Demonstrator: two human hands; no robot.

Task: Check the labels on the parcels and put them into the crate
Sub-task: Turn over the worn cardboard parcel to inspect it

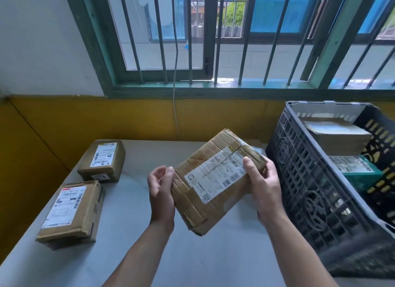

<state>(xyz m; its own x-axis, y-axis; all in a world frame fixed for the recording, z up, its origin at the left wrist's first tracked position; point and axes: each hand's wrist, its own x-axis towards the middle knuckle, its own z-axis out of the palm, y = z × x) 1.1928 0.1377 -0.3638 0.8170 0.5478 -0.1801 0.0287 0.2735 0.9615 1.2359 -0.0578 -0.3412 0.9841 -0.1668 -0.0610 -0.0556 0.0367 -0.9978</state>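
We count 1 crate [299, 179] at 3 o'clock, 5 parcels: 1 held parcel [213, 179], 2 table parcels [70, 212] at 9 o'clock, 2 crated parcels [337, 135].

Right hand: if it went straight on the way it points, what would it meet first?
The right hand points forward-left across the parcel it grips; past that, likely the yellow wall, left of the crate. Depth unclear.

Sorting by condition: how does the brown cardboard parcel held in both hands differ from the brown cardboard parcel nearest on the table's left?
The held brown cardboard parcel is tilted between the left hand and right hand; the near-left brown cardboard parcel lies flat on the grey table. The held one's label is creased; the other's is smooth with a red strip. Both carry white barcode labels.
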